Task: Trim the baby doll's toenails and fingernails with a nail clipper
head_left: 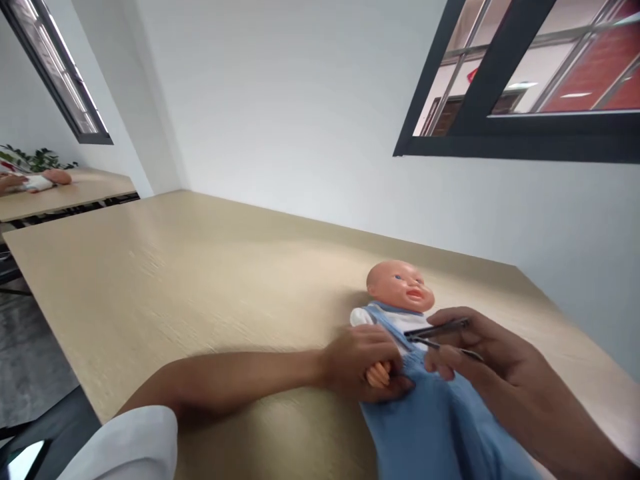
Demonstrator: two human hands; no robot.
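Observation:
A baby doll (397, 287) with a bald head lies face up on the table, dressed in a white shirt and blue overalls (425, 423). My left hand (367, 360) is closed on the overalls at the doll's chest, and the doll's small hand (379, 375) shows by my fingers. In my right hand (493, 357) is a dark metal tool (445, 328) with two spread arms, like small scissors or pliers. Its tip meets the overalls strap (387, 323) at the chest; whether it grips the cloth, I cannot tell.
The wooden table (215, 267) runs along a white wall with a dark-framed window (450, 147). Across a gap at the far left, another table (100, 183) holds a second doll (45, 180), with a person's hand (13, 181) at it. A plant (43, 159) stands behind.

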